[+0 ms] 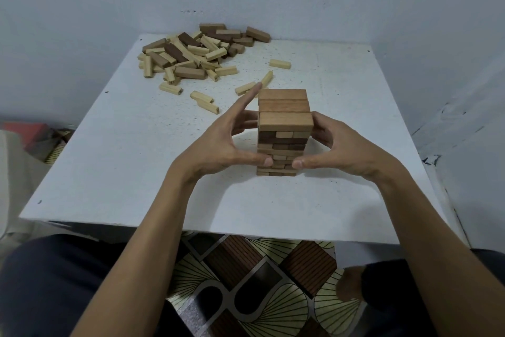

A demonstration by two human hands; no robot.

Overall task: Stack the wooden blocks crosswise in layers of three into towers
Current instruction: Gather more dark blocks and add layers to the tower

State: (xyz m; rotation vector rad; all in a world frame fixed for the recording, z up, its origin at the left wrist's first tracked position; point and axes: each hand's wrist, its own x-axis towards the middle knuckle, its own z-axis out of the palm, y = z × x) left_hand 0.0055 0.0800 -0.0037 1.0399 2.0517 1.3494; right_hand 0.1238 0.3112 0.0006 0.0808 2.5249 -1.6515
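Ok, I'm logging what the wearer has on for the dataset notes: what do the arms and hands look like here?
The left hand and right hand are bare: no gloves, rings, watch or bracelet visible. The left forearm and right forearm are uncovered down to the picture's lower edge, so no sleeves show.
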